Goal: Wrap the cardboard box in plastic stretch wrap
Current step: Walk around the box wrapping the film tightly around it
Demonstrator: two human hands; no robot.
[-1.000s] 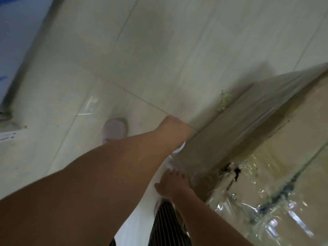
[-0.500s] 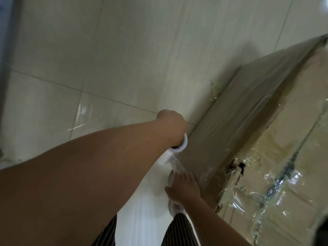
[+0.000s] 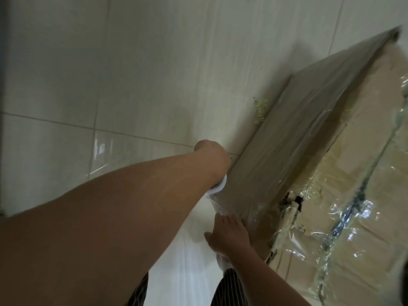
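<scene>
A large cardboard box [image 3: 362,138] fills the right side, lying on the tiled floor. Its near side face is covered by a taut sheet of stretch wrap [image 3: 293,138]; crinkled shiny film lies over its top face. The stretch wrap roll [image 3: 217,200] stands upright at the box's near corner, the film running from it along the side. My left hand [image 3: 212,160] grips the roll's upper end, its fingers hidden below the wrist. My right hand [image 3: 227,235] holds the roll's lower end, where a white rim shows under the palm.
Pale glossy floor tiles [image 3: 132,85] spread to the left and behind the box. A small crumpled scrap of film [image 3: 260,109] lies on the floor against the box's side. Striped trouser legs [image 3: 225,288] show at the bottom edge.
Both hands kept hold of the roll. The view has swung so that more of the box's wrapped side and top shows. The shoe seen a second ago is out of sight.
</scene>
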